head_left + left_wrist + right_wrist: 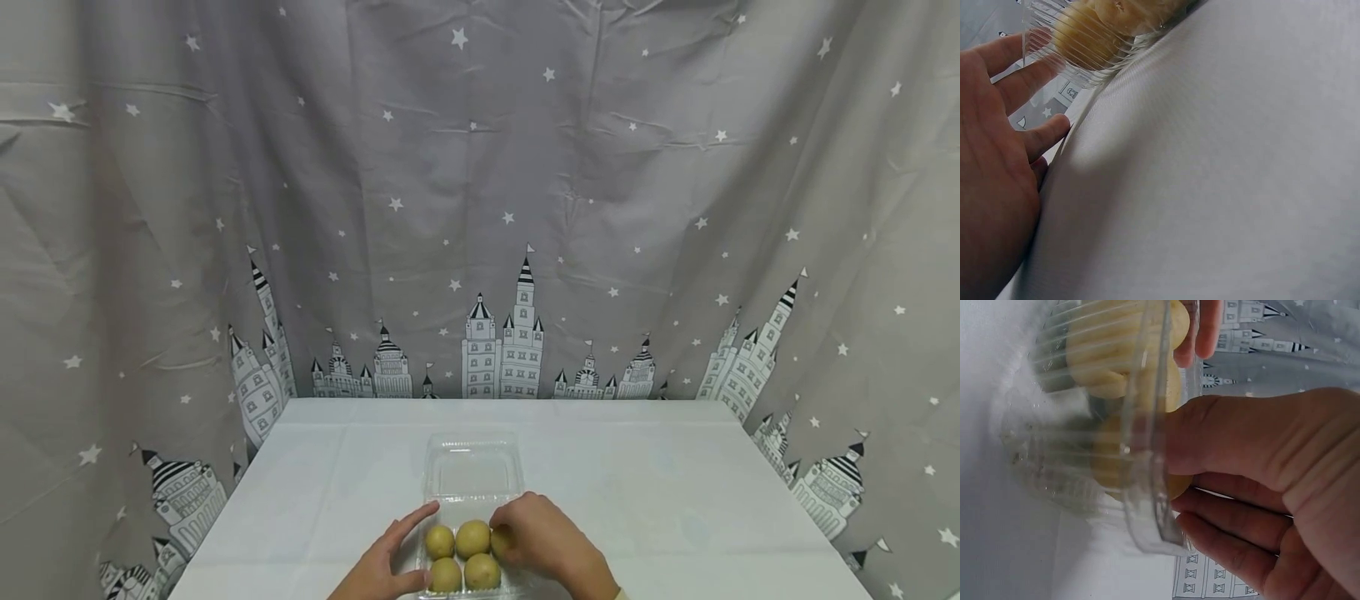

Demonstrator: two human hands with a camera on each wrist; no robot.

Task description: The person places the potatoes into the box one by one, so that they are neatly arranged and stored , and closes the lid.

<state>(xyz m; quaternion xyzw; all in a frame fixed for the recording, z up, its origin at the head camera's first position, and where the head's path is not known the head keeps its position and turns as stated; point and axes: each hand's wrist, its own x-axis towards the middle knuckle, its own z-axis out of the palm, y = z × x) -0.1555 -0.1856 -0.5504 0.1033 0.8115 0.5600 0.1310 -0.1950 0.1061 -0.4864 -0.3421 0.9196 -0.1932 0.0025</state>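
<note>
A clear plastic clamshell container [472,510] lies with its lid [474,467] folded back, away from me. Several round yellow potatoes [473,540] sit in its near half in two rows. My right hand [543,537] reaches in from the right and grips a potato [500,542] at the end of the far row, mostly covered by the fingers. In the right wrist view, the thumb is behind the ribbed wall, against that potato [1107,456]. My left hand [386,562] spreads around the container's left side, fingers extended, with fingertips at the ribbed wall [1079,69] in the left wrist view.
A white-covered table [337,467] extends on both sides of the container and behind it. Past its far edge hangs a grey curtain [480,167] printed with stars and castles, which also closes in the left and right sides.
</note>
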